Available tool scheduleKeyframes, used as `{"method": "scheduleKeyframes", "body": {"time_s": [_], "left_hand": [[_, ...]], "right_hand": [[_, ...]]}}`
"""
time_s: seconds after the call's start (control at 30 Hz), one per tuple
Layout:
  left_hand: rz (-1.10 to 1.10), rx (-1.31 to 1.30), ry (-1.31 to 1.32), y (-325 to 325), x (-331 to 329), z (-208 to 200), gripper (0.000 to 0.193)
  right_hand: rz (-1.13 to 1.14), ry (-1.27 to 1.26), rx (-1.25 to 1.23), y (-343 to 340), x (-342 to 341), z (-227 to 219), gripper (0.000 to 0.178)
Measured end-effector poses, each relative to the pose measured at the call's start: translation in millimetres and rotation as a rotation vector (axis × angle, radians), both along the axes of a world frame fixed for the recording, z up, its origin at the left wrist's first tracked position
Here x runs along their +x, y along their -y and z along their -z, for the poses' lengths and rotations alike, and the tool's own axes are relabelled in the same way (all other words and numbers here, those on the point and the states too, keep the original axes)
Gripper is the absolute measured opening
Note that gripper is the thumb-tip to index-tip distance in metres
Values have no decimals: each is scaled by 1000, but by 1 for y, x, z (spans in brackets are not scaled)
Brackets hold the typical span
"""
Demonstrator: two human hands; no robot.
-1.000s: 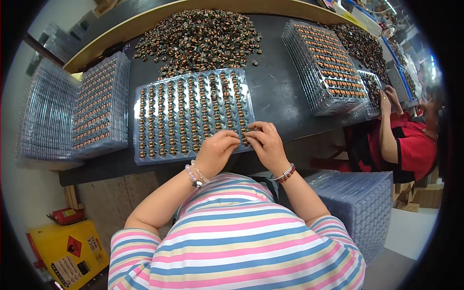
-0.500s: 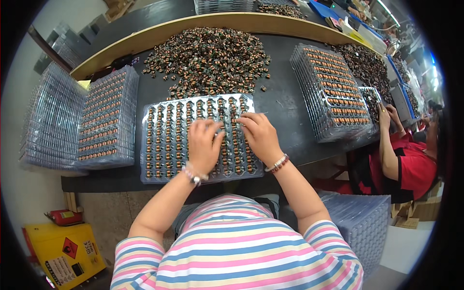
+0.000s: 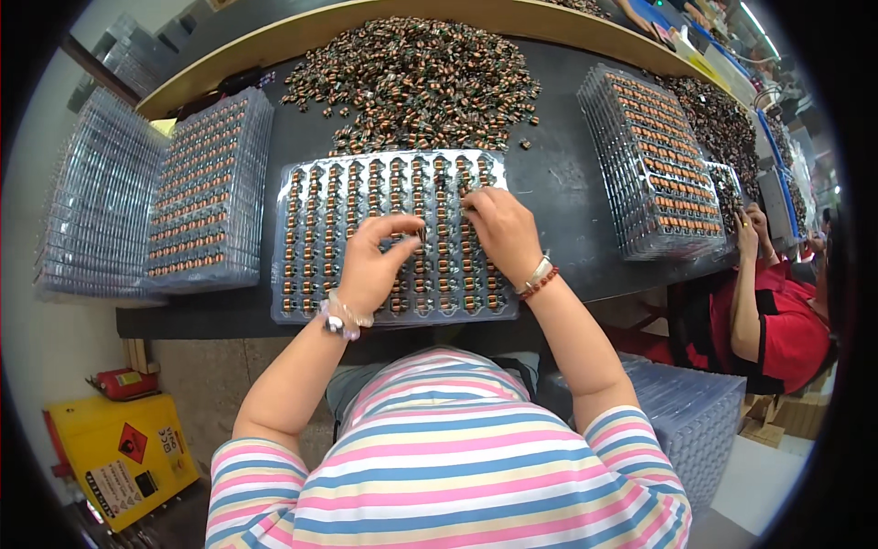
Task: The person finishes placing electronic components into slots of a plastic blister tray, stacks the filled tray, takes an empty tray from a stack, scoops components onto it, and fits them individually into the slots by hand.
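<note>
A clear plastic tray (image 3: 395,320) lies before me, its rows of pockets largely filled with small copper-wound coils. Over its middle columns is my left hand (image 3: 373,261), thumb and fingertips pinched on a small dark-ended coil (image 3: 421,235) held above the pockets. My right hand (image 3: 505,236) reaches over the tray's right side. Its fingers are bent together, their tips down at the upper part of a right-hand column; what they grip is hidden. Beyond the tray's far edge spreads a big heap of loose coils (image 3: 416,78).
Stacks of filled trays stand left (image 3: 206,197) and right (image 3: 654,165), beside more nested clear trays (image 3: 101,197). A wooden rail (image 3: 302,32) borders the black table. At right a co-worker in red (image 3: 791,320) handles parts. Stacked trays (image 3: 686,421) sit low right.
The view has shifted, so the table sits higher in it. My left hand has come slightly nearer to me over the tray, its pinch now plain. My right hand stays around the same column.
</note>
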State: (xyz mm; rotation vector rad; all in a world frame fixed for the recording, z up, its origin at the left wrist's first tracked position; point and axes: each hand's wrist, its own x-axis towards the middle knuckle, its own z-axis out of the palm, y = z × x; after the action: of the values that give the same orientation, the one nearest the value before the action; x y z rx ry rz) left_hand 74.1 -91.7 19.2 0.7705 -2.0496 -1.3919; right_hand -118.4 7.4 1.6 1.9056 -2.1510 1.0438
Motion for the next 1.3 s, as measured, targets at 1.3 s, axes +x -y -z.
{"method": "scheduleKeyframes", "body": {"time_s": [1.3], "left_hand": [[-274, -612, 163, 153, -76, -4, 48]], "right_hand": [[27, 12, -103, 50, -54, -7, 19]]}}
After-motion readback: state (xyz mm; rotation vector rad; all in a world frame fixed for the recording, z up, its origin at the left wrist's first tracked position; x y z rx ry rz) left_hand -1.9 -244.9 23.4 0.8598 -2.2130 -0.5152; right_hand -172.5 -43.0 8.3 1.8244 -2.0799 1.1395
